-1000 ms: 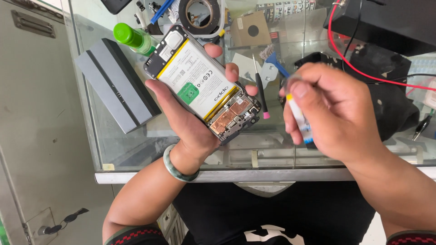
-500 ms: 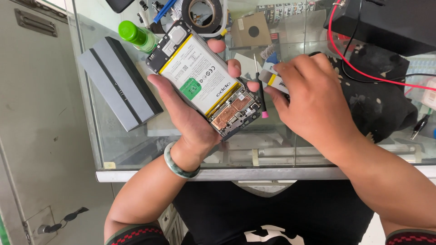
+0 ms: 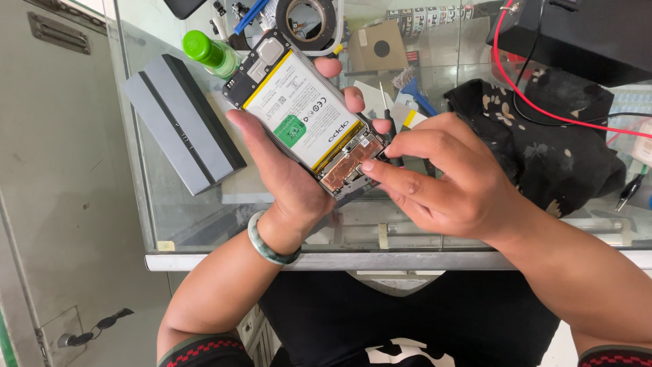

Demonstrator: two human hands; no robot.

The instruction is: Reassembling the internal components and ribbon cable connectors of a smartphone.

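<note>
Since half a second ago, the right hand (image 3: 448,183) is coming back onto the opened phone (image 3: 305,115), fingertips pinched at its copper-coloured lower end. The left hand (image 3: 285,177) is gripping the phone above the glass surface (image 3: 190,217). A grey box (image 3: 180,122), green bottle (image 3: 207,51), tape roll (image 3: 305,20) and black cloth (image 3: 543,143) are crowding around.
</note>
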